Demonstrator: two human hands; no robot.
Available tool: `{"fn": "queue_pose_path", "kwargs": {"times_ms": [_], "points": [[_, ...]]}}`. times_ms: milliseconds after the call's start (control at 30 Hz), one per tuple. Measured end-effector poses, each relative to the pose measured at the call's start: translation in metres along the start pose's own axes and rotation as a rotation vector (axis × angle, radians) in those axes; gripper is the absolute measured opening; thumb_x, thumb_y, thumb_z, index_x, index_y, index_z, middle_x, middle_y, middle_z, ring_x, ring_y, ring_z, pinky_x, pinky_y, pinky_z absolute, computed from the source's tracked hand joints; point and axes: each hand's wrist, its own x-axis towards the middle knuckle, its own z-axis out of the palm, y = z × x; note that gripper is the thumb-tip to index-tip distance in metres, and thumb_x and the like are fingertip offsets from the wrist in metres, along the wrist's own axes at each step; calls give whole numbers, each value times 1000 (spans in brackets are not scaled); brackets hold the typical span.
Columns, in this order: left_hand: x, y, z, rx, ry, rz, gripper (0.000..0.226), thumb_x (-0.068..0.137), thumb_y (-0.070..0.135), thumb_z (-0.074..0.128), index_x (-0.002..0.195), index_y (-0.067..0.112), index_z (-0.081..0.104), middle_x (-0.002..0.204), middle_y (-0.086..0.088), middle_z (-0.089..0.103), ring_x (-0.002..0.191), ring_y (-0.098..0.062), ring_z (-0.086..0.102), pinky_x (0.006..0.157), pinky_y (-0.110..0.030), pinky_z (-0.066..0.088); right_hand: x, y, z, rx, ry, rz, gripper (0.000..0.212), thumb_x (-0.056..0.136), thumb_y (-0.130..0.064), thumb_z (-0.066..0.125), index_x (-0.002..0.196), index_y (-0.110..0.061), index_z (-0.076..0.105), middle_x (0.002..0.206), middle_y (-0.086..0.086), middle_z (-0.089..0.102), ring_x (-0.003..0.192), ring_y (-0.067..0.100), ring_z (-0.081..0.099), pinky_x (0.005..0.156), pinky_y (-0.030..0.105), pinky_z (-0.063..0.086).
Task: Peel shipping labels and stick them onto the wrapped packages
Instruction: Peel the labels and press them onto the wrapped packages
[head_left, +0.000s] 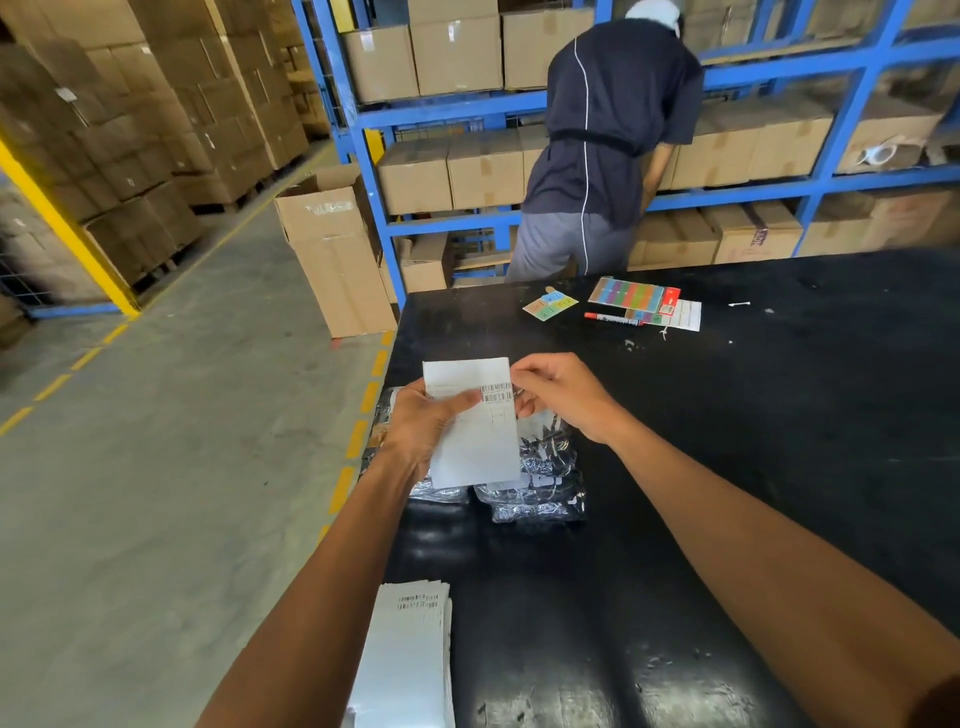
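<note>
A white shipping label (478, 436) with a barcode is held upright above the black table (727, 415). My left hand (423, 431) grips its left side, thumb across the front. My right hand (558, 397) pinches the label's upper right edge beside the barcode. Under the label lie several wrapped packages (540, 483) in shiny dark plastic, partly hidden by the label and my left hand. A stack of further labels (410, 644) rests at the table's near left edge.
At the table's far side lie coloured sticker sheets (636, 296), a small card (550, 305) and a red marker (613, 318). A person in a dark shirt (608, 130) bends at blue shelving full of cartons. An open tall carton (332, 260) stands by the table's far left corner.
</note>
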Motion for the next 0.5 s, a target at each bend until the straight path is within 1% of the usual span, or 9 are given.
{"fn": "queue_pose_path", "kwargs": {"times_ms": [100, 233, 333, 367, 500], "points": [[3, 0, 0, 13, -13, 7, 38, 73, 6, 81, 108, 5, 68, 107, -14, 73, 95, -37, 70, 85, -55, 57, 4, 0, 0, -39, -7, 3, 15, 95, -11, 60, 102, -5, 72, 91, 12, 76, 75, 24, 71, 69, 30, 58], [6, 5, -1, 14, -6, 12, 33, 73, 5, 81, 104, 7, 70, 105, -14, 74, 95, -37, 70, 84, -53, 57, 8, -2, -1, -39, -5, -9, 16, 96, -11, 60, 104, -4, 71, 92, 10, 76, 75, 21, 74, 67, 27, 58], [8, 9, 1, 27, -5, 17, 32, 73, 5, 81, 102, 8, 69, 106, -14, 73, 95, -36, 70, 84, -53, 57, 12, -2, -3, -56, -5, -23, 15, 96, -12, 61, 103, -6, 71, 92, 10, 77, 80, 26, 74, 74, 36, 61], [8, 10, 2, 27, -6, 21, 30, 73, 5, 81, 101, 9, 69, 107, -14, 73, 95, -36, 69, 84, -52, 57, 13, -2, -4, -66, -4, -25, 15, 96, -12, 61, 103, -5, 71, 93, 10, 76, 81, 26, 74, 75, 37, 61], [9, 14, 6, 22, -1, 20, 28, 73, 4, 80, 98, 11, 69, 106, -14, 73, 94, -35, 69, 85, -52, 57, 14, -4, -7, -69, -12, -32, 15, 96, -11, 59, 104, -3, 70, 95, 11, 76, 80, 24, 74, 72, 31, 60]]}}
